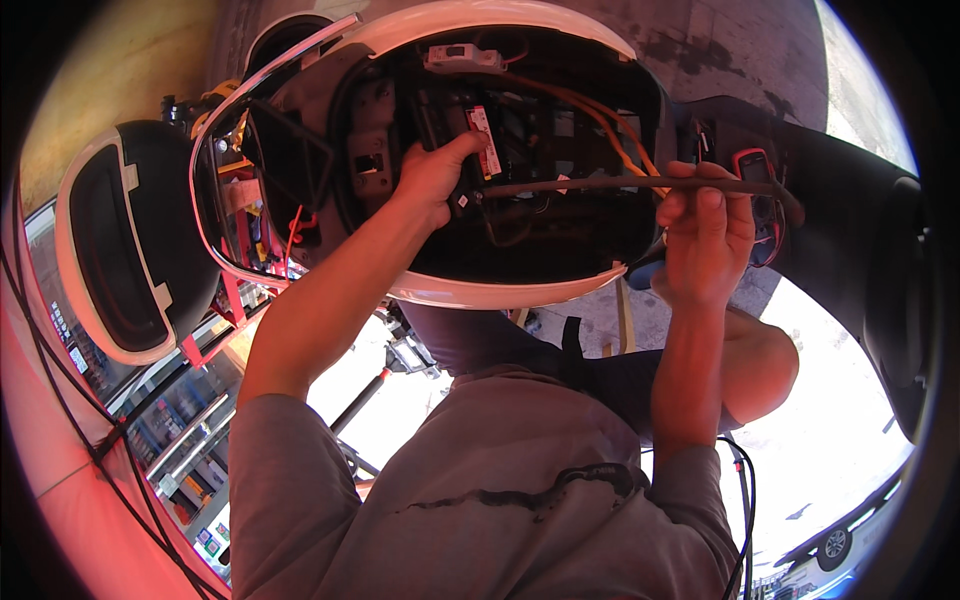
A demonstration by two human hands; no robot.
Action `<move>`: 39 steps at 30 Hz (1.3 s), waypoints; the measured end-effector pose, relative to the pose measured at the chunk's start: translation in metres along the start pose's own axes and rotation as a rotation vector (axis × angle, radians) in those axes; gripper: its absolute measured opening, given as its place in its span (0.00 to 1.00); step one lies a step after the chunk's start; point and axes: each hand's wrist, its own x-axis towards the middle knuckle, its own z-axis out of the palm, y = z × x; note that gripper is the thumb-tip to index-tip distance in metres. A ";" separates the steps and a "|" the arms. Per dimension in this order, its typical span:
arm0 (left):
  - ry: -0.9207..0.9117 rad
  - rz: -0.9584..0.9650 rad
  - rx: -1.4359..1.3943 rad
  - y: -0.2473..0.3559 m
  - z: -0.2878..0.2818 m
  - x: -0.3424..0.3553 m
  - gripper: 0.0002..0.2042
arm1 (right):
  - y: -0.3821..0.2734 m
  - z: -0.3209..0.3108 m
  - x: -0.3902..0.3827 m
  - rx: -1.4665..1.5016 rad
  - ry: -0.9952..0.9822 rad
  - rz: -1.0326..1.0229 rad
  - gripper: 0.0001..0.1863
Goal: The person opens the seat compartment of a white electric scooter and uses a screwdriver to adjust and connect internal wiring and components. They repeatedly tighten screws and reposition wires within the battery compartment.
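Note:
In front of me lies the open under-seat compartment of a scooter, edged by a cream body panel (500,291). My left hand (432,178) reaches inside and is closed on a black box with a red and white label (484,142), the thumb lying by the label. From near that box a dark sleeved cable (590,184) stretches to the right across the opening. My right hand (708,225) pinches this cable beyond the compartment's right end. Orange wires (600,113) run from the upper middle toward the right hand. A white circuit breaker (460,58) sits at the far rim.
A red-edged multimeter (752,166) rests to the right, by the black seat (850,200). Leftward stand a chrome rail (205,190) and a black top case (120,250) with cream trim. Stocked shelves (190,450) and hanging black cables (60,350) lie lower left.

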 end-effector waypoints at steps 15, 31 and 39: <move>-0.017 0.001 -0.025 -0.004 -0.003 0.004 0.16 | 0.002 0.011 0.000 0.019 0.053 0.035 0.15; -0.024 -0.013 -0.007 0.000 -0.001 0.000 0.15 | -0.013 -0.001 -0.003 -0.123 -0.083 0.042 0.16; -0.035 -0.035 -0.047 -0.002 -0.002 0.002 0.15 | -0.012 0.013 0.000 -0.011 -0.012 -0.027 0.17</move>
